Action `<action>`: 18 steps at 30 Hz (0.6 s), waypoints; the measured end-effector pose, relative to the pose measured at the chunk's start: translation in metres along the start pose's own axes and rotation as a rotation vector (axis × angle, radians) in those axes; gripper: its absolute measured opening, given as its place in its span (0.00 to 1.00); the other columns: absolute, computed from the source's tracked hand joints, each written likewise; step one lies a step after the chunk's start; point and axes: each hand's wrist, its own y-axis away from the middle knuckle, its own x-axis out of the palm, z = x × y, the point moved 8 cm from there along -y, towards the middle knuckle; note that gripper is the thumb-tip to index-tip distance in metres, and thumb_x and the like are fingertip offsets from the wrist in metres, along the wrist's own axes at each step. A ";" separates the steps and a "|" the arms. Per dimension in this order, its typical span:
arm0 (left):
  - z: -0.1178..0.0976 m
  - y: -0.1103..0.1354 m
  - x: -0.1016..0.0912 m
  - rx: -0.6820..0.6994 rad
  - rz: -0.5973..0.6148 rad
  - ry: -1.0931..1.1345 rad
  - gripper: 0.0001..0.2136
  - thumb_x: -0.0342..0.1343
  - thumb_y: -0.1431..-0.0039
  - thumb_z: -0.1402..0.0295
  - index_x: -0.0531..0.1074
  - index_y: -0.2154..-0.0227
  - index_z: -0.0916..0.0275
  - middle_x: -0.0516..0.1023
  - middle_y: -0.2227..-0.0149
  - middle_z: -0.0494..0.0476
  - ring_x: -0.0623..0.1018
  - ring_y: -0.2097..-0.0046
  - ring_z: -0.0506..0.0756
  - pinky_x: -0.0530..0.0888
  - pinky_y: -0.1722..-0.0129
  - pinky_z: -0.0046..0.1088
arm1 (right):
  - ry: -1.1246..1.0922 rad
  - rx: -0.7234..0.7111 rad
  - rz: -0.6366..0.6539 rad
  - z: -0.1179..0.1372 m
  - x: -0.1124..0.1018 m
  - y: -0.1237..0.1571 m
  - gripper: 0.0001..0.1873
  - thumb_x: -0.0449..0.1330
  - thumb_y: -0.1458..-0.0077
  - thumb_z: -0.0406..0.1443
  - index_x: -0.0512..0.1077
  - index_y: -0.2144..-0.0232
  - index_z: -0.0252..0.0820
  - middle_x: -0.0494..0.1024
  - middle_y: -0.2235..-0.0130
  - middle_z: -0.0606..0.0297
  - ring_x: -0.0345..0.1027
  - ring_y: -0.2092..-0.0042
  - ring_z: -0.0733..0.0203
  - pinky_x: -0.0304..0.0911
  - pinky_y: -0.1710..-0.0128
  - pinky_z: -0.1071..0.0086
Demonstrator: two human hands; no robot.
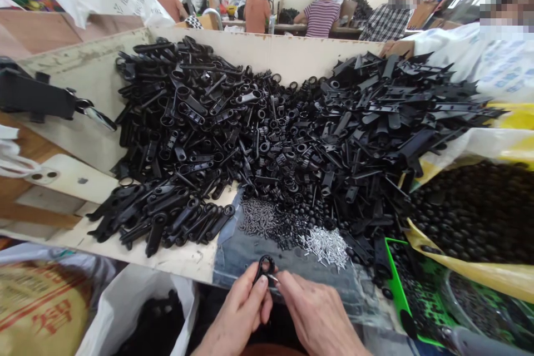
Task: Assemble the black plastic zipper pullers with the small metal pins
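Observation:
Close to my body, at the front edge of the bench, my left hand (242, 303) pinches a black plastic part with a ring-shaped end (264, 265) pointing up. My right hand (315, 306) is closed just to its right, its fingertips on a small silvery metal pin (272, 277) that touches the ring part. My fingers cover the lower part of the black piece. Beyond my hands lie a heap of silver pins (325, 246), a heap of small grey screw-like pieces (258, 217) and tiny black pieces (288, 231) between them.
Large piles of black handle-like parts (196, 105) and flat pointed parts (392, 100) fill the bench. Finished-looking black pieces (156, 228) lie left, near a phone (75, 178). Right are a sack of black balls (475, 211) and a green tray (394, 283). Several people sit behind.

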 end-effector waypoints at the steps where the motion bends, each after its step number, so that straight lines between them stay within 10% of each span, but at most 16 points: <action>1: 0.000 0.000 0.000 0.001 0.001 0.002 0.28 0.49 0.37 0.40 0.71 0.54 0.63 0.66 0.79 0.44 0.57 0.79 0.47 0.52 0.79 0.24 | 0.014 0.005 0.012 0.000 0.003 -0.001 0.11 0.50 0.37 0.25 0.64 0.62 0.48 0.81 0.69 0.69 0.79 0.72 0.59 0.53 0.76 0.70; 18: 0.026 0.003 0.009 -0.148 -0.188 0.396 0.33 0.65 0.50 0.41 0.70 0.51 0.62 0.67 0.80 0.44 0.57 0.77 0.46 0.50 0.78 0.22 | 0.245 0.067 0.234 -0.003 0.019 -0.007 0.19 0.61 0.47 0.21 0.68 0.57 0.45 0.85 0.69 0.66 0.82 0.71 0.54 0.48 0.79 0.67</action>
